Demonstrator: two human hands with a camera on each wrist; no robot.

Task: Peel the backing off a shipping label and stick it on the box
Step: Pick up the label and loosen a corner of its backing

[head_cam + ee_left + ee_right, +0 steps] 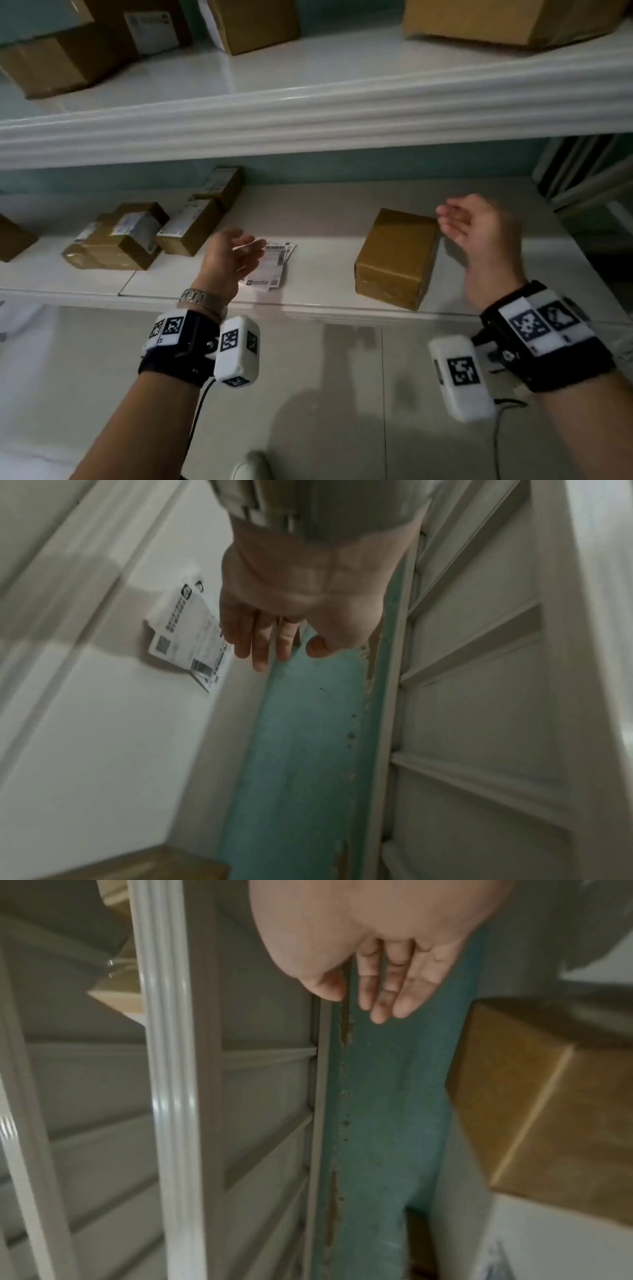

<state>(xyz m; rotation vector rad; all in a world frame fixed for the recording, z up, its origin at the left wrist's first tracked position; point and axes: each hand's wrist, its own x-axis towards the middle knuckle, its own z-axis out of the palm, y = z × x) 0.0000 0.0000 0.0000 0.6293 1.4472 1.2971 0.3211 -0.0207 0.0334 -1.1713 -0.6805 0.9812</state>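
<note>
A small stack of white shipping labels [274, 265] [192, 639] lies flat on the lower white shelf [325, 274]. My left hand [239, 253] [274, 645] hovers just over its left edge with relaxed fingers, holding nothing. To the right stands a plain brown cardboard box [397, 257] [548, 1102] with no label on its visible faces. My right hand [459, 222] [377, 999] floats beside the box's far right corner, fingers loosely extended and empty.
Several labelled brown boxes [137, 233] are grouped at the left of the lower shelf. More cardboard boxes [253, 24] sit on the upper shelf [308, 113], which overhangs the lower one. A teal back wall [308, 737] and a white panelled side [260, 1096] close in the shelf.
</note>
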